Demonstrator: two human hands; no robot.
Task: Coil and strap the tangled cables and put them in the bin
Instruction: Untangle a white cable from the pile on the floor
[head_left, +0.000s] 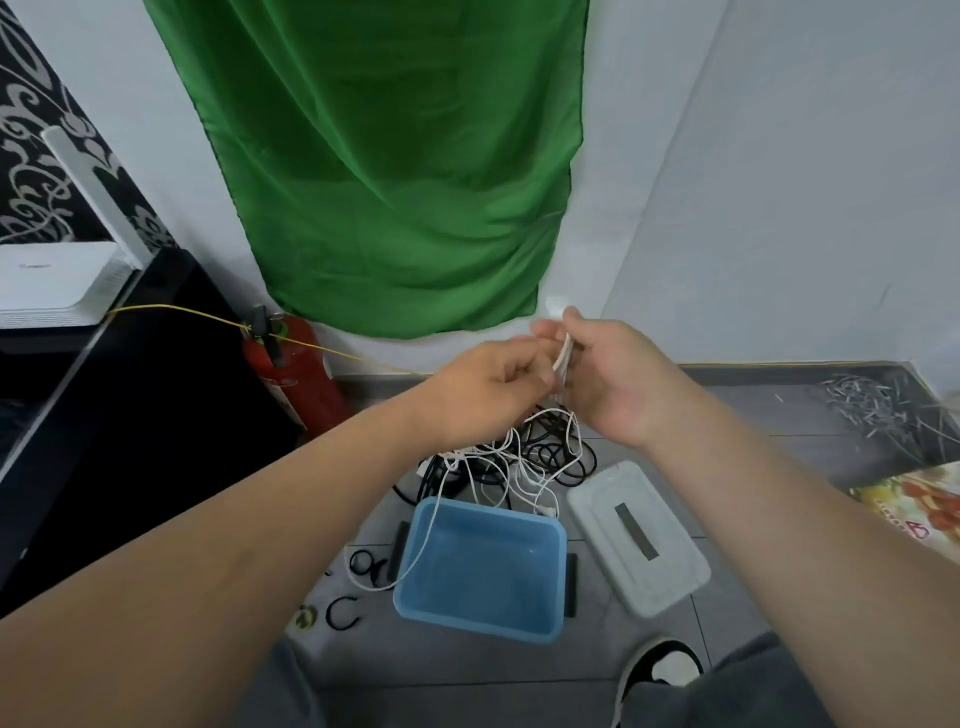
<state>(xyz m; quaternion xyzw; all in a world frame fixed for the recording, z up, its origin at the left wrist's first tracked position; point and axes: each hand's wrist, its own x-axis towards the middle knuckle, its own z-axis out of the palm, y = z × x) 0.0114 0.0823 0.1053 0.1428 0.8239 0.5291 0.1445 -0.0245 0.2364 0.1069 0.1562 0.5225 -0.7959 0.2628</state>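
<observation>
A white cable (563, 353) is pinched between the raised hands: the right hand (618, 379) is closed on its folded loops, the left hand (488, 387) is closed on a strand just beside. The rest hangs to a tangle (524, 457) of black and white cables on the floor. The empty blue bin (483, 569) is set nearer, its grey lid (639, 535) beside it and black straps (358, 587) to its left.

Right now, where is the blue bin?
In the head view, the blue bin sits on the floor, low and near the middle, below both hands. The grey lid lies to its right, and the tangled cables just behind it.
</observation>
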